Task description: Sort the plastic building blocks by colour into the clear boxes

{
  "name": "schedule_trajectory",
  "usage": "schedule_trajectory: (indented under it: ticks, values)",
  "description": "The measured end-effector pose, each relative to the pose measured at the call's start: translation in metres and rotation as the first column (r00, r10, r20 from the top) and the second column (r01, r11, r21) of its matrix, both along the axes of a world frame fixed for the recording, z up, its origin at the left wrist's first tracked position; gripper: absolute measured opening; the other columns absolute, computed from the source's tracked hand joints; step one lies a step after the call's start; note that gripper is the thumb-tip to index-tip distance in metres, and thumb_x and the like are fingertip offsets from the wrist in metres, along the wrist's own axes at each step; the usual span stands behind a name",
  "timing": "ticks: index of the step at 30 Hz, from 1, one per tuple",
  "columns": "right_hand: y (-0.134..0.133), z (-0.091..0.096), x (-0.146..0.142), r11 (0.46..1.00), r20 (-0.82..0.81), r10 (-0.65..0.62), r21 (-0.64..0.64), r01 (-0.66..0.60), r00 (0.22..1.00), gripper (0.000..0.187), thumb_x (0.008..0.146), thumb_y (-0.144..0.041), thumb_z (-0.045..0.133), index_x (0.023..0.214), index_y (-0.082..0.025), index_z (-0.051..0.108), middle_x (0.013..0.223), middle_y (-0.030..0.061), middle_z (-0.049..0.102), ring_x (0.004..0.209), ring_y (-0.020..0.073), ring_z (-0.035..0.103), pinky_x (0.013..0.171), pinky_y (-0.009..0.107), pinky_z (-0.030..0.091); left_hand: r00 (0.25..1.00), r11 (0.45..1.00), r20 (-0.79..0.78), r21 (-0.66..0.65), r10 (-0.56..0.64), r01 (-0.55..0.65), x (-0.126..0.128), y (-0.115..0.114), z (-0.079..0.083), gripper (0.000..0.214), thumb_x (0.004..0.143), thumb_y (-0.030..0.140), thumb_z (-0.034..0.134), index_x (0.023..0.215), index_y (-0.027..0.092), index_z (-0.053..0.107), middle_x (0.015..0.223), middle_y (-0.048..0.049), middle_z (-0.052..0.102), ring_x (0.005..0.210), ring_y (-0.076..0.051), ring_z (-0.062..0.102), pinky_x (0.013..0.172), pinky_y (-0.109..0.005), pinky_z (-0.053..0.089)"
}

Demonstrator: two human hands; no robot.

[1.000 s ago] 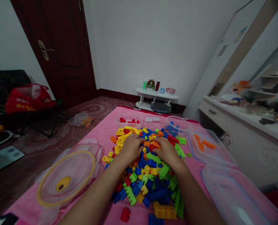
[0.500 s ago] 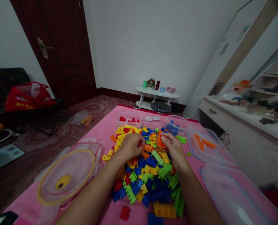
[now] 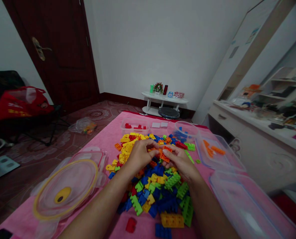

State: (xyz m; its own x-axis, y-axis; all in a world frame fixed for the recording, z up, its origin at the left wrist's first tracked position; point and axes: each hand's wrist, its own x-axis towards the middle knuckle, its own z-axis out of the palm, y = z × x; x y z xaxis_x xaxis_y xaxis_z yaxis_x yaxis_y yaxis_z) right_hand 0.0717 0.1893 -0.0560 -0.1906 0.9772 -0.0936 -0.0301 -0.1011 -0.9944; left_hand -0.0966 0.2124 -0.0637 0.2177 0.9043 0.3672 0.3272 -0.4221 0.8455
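Observation:
My right hand [image 3: 181, 161] pinches an orange building block [image 3: 166, 154] between thumb and fingers, above the middle of a block pile. Close against its left side, my left hand [image 3: 143, 153] is closed, with orange showing at its fingertips; whether that is the same block or a second one is hard to see. Below both hands spreads the heap of toy blocks [image 3: 151, 189] in blue, green, yellow, red and orange. Yellow blocks [image 3: 125, 154] gather at the heap's left. A single red block [image 3: 131, 225] lies at the near side.
Clear boxes stand along the far edge: one with red blocks [image 3: 135, 121], a round one with blue blocks [image 3: 186, 127]. At right, a clear tray [image 3: 227, 161] holds orange blocks, beside another tray [image 3: 240, 205]. Lids, one yellow-rimmed [image 3: 96, 179], lie left on the pink cloth [image 3: 95, 141].
My hands have come together over the pile. The orange block moved left and toward me in my right hand, meeting my left fingers. The view shifted slightly.

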Motion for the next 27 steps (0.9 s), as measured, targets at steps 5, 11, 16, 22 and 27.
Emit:
schedule_trajectory:
  ticks: [5, 11, 16, 22, 27]
  values:
    - [0.011, 0.006, 0.029, 0.954, -0.152, -0.285, 0.045, 0.295, 0.946, 0.04, 0.06, -0.036, 0.078, 0.09, -0.016, 0.062, 0.076, 0.0014, 0.066, 0.06, 0.0123, 0.063, 0.055, 0.022, 0.053, 0.997, 1.0, 0.07, -0.005, 0.025, -0.025, -0.004, 0.004, 0.001, 0.021, 0.074, 0.021, 0.059, 0.093, 0.018, 0.067, 0.095, -0.0045, 0.067, 0.083, -0.016, 0.064, 0.07, -0.025, 0.052]
    - [0.051, -0.001, 0.111, 0.434, -0.353, -0.832, 0.065, 0.898, 0.428, 0.019, 0.07, -0.032, 0.063, 0.08, -0.021, 0.051, 0.082, 0.0, 0.059, 0.075, 0.0119, 0.06, 0.069, 0.029, 0.055, 0.993, 0.992, 0.023, 0.054, 0.114, -0.115, -0.016, 0.01, 0.007, 0.019, 0.076, 0.024, 0.056, 0.089, 0.017, 0.068, 0.092, -0.0042, 0.067, 0.082, -0.015, 0.063, 0.07, -0.025, 0.052]
    - [0.067, -0.005, 0.153, 0.285, -0.206, -0.938, 0.005, 0.959, 0.28, 0.022, 0.077, -0.026, 0.046, 0.099, -0.026, 0.047, 0.088, 0.0008, 0.054, 0.075, 0.0137, 0.057, 0.063, 0.032, 0.054, 0.991, 0.984, 0.007, 0.117, 0.135, -0.134, -0.018, 0.009, 0.009, 0.018, 0.077, 0.023, 0.054, 0.086, 0.016, 0.068, 0.094, -0.0044, 0.067, 0.081, -0.015, 0.063, 0.071, -0.024, 0.052]
    - [0.041, 0.002, 0.103, 0.47, -0.19, -0.838, 0.226, 0.853, 0.512, 0.036, 0.067, -0.034, 0.058, 0.101, -0.025, 0.052, 0.096, 0.0006, 0.058, 0.076, 0.013, 0.06, 0.067, 0.03, 0.052, 0.976, 0.978, -0.147, 0.158, 0.163, -0.14, -0.026, 0.012, 0.008, 0.019, 0.076, 0.022, 0.055, 0.089, 0.018, 0.068, 0.093, -0.004, 0.068, 0.081, -0.015, 0.063, 0.075, -0.026, 0.051]
    - [0.009, 0.01, 0.047, 0.918, 0.258, -0.332, 0.311, 0.247, 0.907, 0.03, 0.064, -0.036, 0.067, 0.087, -0.016, 0.066, 0.083, 0.0062, 0.067, 0.077, 0.0191, 0.062, 0.069, 0.031, 0.049, 0.933, 0.994, -0.344, 0.054, 0.108, -0.095, -0.048, 0.021, 0.002, 0.024, 0.073, 0.024, 0.058, 0.093, 0.018, 0.07, 0.092, -0.0049, 0.07, 0.081, -0.018, 0.063, 0.073, -0.027, 0.049]
